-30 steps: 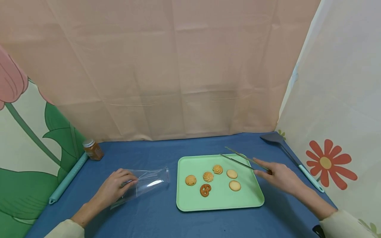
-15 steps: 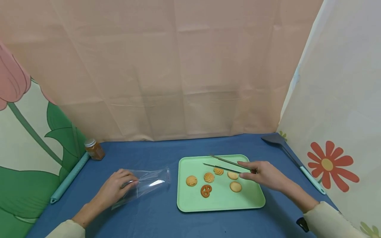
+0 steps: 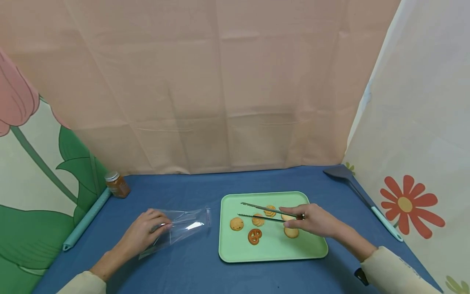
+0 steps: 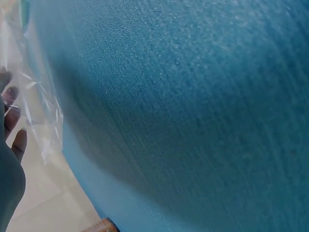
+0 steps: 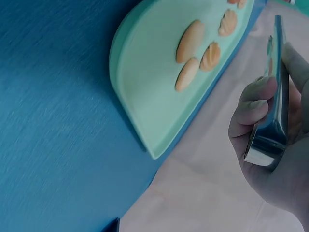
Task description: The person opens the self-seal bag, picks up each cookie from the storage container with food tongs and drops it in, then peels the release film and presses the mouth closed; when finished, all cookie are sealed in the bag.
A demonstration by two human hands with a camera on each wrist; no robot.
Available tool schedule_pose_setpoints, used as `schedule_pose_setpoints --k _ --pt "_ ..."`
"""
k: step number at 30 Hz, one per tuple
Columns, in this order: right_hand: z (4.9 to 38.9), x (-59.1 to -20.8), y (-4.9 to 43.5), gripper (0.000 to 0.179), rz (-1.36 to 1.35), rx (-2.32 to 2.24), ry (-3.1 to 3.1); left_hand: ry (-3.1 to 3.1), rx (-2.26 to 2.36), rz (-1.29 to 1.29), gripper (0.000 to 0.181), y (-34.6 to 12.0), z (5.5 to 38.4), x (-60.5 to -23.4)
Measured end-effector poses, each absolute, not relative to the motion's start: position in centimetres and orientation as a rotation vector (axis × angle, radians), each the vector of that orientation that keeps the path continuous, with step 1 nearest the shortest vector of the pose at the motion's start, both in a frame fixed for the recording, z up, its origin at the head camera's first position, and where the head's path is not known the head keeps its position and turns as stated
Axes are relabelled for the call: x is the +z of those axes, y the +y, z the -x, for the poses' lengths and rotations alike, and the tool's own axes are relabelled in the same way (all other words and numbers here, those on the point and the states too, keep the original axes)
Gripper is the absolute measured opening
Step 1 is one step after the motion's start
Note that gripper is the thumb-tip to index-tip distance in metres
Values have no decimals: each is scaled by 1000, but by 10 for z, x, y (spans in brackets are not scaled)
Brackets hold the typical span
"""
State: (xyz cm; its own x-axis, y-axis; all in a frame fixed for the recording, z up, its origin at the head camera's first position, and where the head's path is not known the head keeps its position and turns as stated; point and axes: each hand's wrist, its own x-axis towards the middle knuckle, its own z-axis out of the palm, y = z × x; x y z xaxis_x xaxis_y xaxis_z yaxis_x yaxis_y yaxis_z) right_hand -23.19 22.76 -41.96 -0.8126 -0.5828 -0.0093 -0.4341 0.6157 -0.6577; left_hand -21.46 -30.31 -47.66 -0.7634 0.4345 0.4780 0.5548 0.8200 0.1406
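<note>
My left hand [image 3: 143,230] pinches a clear plastic bag [image 3: 191,224] that lies on the cloth left of the tray. In the left wrist view the bag [image 4: 41,96] drapes about the fingertips. A green tray [image 3: 271,250] bears a pretzel [image 3: 254,236], a round speckled cookie [image 3: 236,223], two swirl cookies [image 3: 270,210] and two plain oval cookies [image 3: 291,233]. Above its right side, my right hand [image 3: 317,220] grips metal tongs [image 3: 264,208], arms spread and tips pointing left over the swirl cookies. Nothing sits between the tips. The right wrist view shows the tongs [image 5: 276,113] held near their bend.
A blue cloth [image 3: 191,269] covers the table. At the back left stand a jar [image 3: 117,186] with a metal lid and a rolled teal sheet [image 3: 86,220]. A dark spatula [image 3: 354,185] with a pale blue handle lies along the right wall. A beige sheet [image 3: 220,81] hangs behind.
My right hand has moved left with the tongs, whose tips passed from the tray's far right to above its middle. The left hand and the bag have stayed in place.
</note>
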Motion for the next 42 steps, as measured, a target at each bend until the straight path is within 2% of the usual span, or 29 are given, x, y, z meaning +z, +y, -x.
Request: schedule_pose_setpoints --k 42 --pt "239 -435 210 57 852 -798 2551 -2542 -397 819 13 -308 218 -479"
